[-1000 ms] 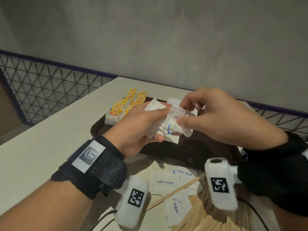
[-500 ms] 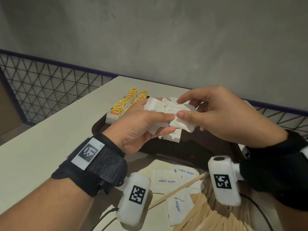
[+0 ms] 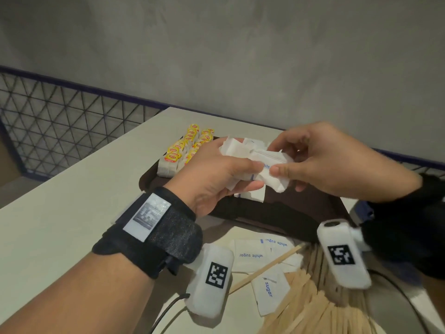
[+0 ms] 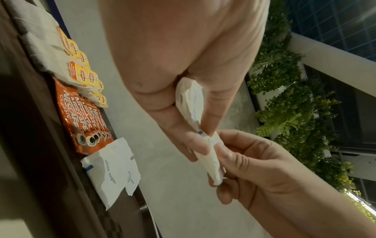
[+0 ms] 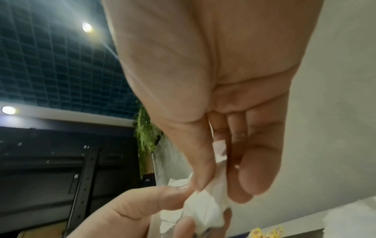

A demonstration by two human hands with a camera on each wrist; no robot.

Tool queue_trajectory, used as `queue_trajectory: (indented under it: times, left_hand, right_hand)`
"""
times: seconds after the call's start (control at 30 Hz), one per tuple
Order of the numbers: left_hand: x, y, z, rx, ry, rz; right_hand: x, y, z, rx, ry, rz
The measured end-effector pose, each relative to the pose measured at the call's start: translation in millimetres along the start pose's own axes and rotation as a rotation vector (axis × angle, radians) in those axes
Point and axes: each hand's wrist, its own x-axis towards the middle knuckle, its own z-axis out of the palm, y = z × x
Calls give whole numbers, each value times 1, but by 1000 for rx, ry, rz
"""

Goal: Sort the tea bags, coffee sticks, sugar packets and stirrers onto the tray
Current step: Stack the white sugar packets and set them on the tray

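Tea bags (image 3: 186, 150) and coffee sticks (image 4: 85, 119) already on tray (image 3: 277, 213). Both grips pinching sugar packets (image 3: 260, 165); more packets (image 3: 250, 255) and stirrers (image 3: 313, 292) left on desk (image 3: 60, 213).

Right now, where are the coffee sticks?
In the left wrist view, the orange Nescafe coffee sticks lie on the dark tray, between the yellow-tagged tea bags and the white sugar packets. The hands hide them in the head view.
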Motion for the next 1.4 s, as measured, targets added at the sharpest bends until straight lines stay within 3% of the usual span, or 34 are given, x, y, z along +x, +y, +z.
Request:
queue_trajectory:
  times: [0.13,0.23,0.47,0.7,1.0,1.2,1.4]
  left_hand:
    - [3,-1,-3,-7,80,-75]
    - [6,-1,-8,-31,113,-99]
    - [13,-6,-14,-74,124,-96]
    - [16,-6,-15,-92,107,-95]
    - [16,-4,-16,-99,103,-58]
    - [13,-4,-16,-90,112,-42]
    - [16,-6,-16,-72,101,-29]
  right_hand:
    - [25,6,-35,-200,-163,69]
    - [60,25,-53,-260,-152,172]
    - [124,102,-4,-529,-327,408]
    - [143,124,22,-315,-240,492]
    - [141,116,17,-356,-333,627]
    - [139,118,19,-376,-279,634]
    - [150,126,15,-151,-216,663]
